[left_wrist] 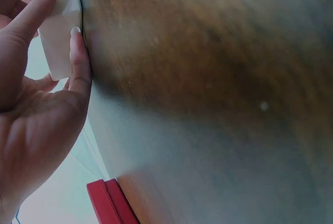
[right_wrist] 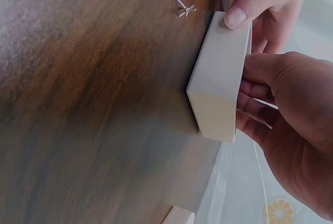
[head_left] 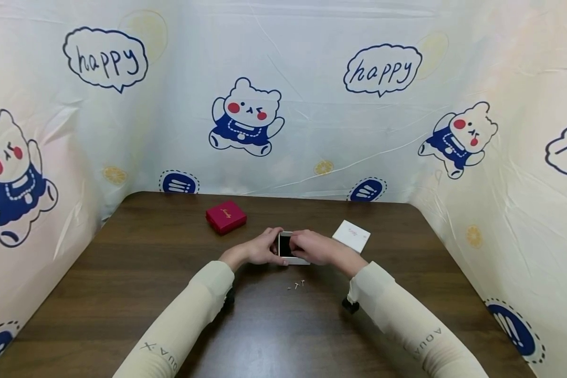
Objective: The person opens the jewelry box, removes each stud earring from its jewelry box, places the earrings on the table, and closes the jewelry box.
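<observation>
A small white box (head_left: 298, 260) stands on the table with its black inside (head_left: 285, 244) facing up. My left hand (head_left: 263, 248) grips its left end, thumb (right_wrist: 237, 17) on the near wall and fingers round the far side. My right hand (head_left: 315, 247) is over the right part of the box, its curled fingers (right_wrist: 255, 107) reaching in past the rim. Their tips are hidden, and I cannot tell whether they pinch anything inside. Nearer me lie small stud earrings (head_left: 296, 285), with thin posts and flower-like heads (right_wrist: 187, 11).
A red box (head_left: 226, 217) with gold script sits farther back on the left. To the right of my hands lies a flat white lid-like square (head_left: 352, 235) with faint writing. The brown table (head_left: 137, 273) ends at a printed cloth (head_left: 307, 126) hanging behind and at both sides.
</observation>
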### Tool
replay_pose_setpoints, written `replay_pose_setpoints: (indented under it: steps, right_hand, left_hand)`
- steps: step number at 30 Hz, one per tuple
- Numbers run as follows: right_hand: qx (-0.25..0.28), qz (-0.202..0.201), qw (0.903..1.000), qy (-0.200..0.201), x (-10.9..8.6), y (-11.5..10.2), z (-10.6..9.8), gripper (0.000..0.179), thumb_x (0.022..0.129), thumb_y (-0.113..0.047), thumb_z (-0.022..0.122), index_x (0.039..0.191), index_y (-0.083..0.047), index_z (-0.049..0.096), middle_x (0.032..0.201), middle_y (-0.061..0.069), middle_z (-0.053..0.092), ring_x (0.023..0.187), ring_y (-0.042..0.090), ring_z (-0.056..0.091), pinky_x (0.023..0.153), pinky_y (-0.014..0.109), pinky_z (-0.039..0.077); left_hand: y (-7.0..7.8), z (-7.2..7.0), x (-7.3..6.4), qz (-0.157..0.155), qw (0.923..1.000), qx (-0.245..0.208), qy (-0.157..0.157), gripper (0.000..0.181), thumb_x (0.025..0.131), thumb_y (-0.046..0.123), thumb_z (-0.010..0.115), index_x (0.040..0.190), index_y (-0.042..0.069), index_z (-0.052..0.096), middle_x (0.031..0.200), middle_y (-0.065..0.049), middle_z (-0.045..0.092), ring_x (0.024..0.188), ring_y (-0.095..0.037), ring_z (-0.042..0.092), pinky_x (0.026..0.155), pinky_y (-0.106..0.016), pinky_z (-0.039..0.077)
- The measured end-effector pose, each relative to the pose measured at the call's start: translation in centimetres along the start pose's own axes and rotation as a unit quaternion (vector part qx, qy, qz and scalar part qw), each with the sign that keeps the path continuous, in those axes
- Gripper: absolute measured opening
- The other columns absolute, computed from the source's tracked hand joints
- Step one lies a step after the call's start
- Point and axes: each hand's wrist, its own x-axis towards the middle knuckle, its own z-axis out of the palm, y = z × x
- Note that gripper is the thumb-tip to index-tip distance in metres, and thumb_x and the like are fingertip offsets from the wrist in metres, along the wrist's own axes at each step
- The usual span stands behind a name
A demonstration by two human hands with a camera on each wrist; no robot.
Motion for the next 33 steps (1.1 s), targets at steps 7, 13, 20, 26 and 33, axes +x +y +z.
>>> replay_pose_setpoints:
  steps: [7, 13, 20, 26, 33]
  right_hand:
    - [0.002, -0.007, 0.9999, 0.012, -0.6, 0.2, -0.2, 0.007, 0.098, -0.008, 0.069, 0.091, -0.007, 0.068, 0.092, 0.001, 0.060, 0.083, 0.014, 0.057, 0.078, 0.032, 0.051]
    - [0.006, -0.020, 0.9996, 0.018, -1.0, 0.0, -0.7, 0.007, 0.097, -0.006, 0.070, 0.090, -0.005, 0.068, 0.091, 0.001, 0.059, 0.081, 0.015, 0.056, 0.077, 0.032, 0.050]
    - [0.007, -0.019, 0.9996, 0.018, -1.5, 0.0, -0.9, 0.009, 0.097, -0.006, 0.070, 0.088, -0.008, 0.066, 0.090, 0.001, 0.060, 0.081, 0.014, 0.055, 0.076, 0.030, 0.050]
    - [0.002, -0.031, 0.9992, 0.024, -2.0, -0.1, -1.2, 0.011, 0.096, -0.006, 0.070, 0.087, -0.010, 0.065, 0.089, 0.002, 0.061, 0.081, 0.014, 0.055, 0.076, 0.030, 0.050]
    - [0.011, -0.039, 0.9987, 0.032, -2.8, -0.7, -1.8, 0.010, 0.096, -0.006, 0.070, 0.089, -0.010, 0.065, 0.092, 0.001, 0.060, 0.081, 0.013, 0.056, 0.076, 0.030, 0.050]
  left_hand:
    - [0.1, 0.1, 0.1, 0.002, 1.0000, 0.003, 0.004, 0.094, 0.087, 0.031, 0.084, 0.156, 0.002, 0.028, 0.136, -0.018, 0.038, 0.106, -0.022, 0.048, 0.095, -0.037, 0.042]
    - [-0.1, 0.0, 0.2, 0.005, 1.0000, 0.004, 0.005, 0.094, 0.086, 0.031, 0.084, 0.155, 0.002, 0.028, 0.134, -0.018, 0.037, 0.103, -0.020, 0.049, 0.093, -0.036, 0.042]
    - [0.1, 0.1, 0.0, 0.002, 1.0000, -0.003, 0.007, 0.092, 0.085, 0.030, 0.085, 0.154, 0.003, 0.030, 0.135, -0.018, 0.037, 0.104, -0.021, 0.049, 0.093, -0.036, 0.042]
    - [0.1, 0.2, -0.1, 0.001, 0.9999, -0.014, 0.008, 0.093, 0.085, 0.029, 0.085, 0.155, 0.003, 0.029, 0.132, -0.017, 0.038, 0.102, -0.020, 0.051, 0.091, -0.035, 0.044]
    - [0.1, 0.1, 0.0, -0.005, 0.9998, -0.018, 0.005, 0.093, 0.086, 0.030, 0.084, 0.155, 0.004, 0.029, 0.134, -0.017, 0.038, 0.104, -0.021, 0.050, 0.092, -0.035, 0.044]
